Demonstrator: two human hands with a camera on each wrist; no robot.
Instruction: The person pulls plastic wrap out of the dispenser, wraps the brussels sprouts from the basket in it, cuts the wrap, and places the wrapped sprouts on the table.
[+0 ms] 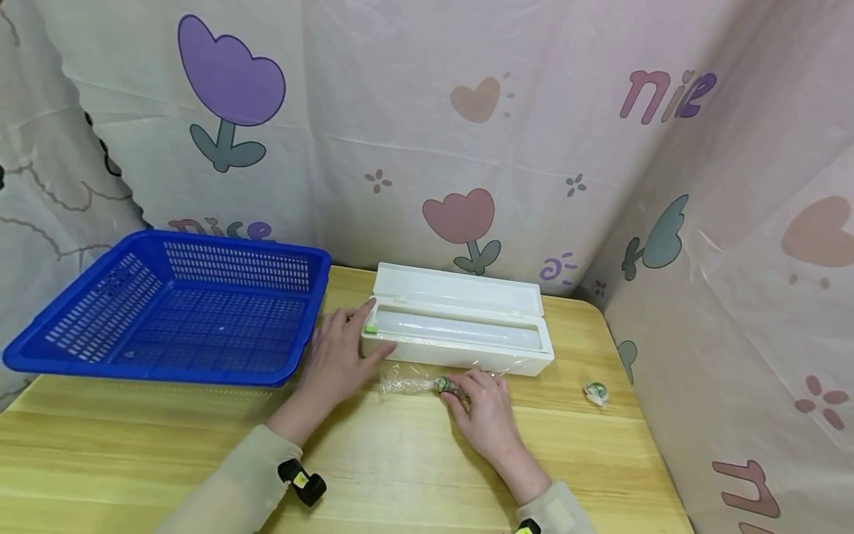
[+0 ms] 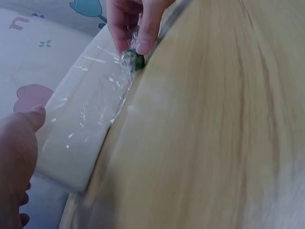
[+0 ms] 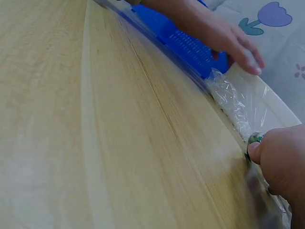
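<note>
A long white cling film box (image 1: 460, 359) lies on the table with its lid (image 1: 460, 288) tipped back, and a roll of film (image 1: 460, 330) shows inside. My left hand (image 1: 339, 356) holds the box's left end, thumb at the front and index finger at the back corner. Before the box, my right hand (image 1: 489, 415) pinches a small green thing (image 2: 136, 59) wrapped in clear film, low over the table. A loose strip of film (image 1: 407, 380) stretches from it to the left, crumpled and shiny. The fingers partly hide the green thing, and I cannot tell its kind.
A blue plastic basket (image 1: 303, 326) with slotted sides stands on the left of the wooden table (image 1: 373, 460). Near the right edge lies another small green thing in clear film (image 1: 597, 394). A printed curtain (image 1: 373, 111) hangs behind the table and along its right side.
</note>
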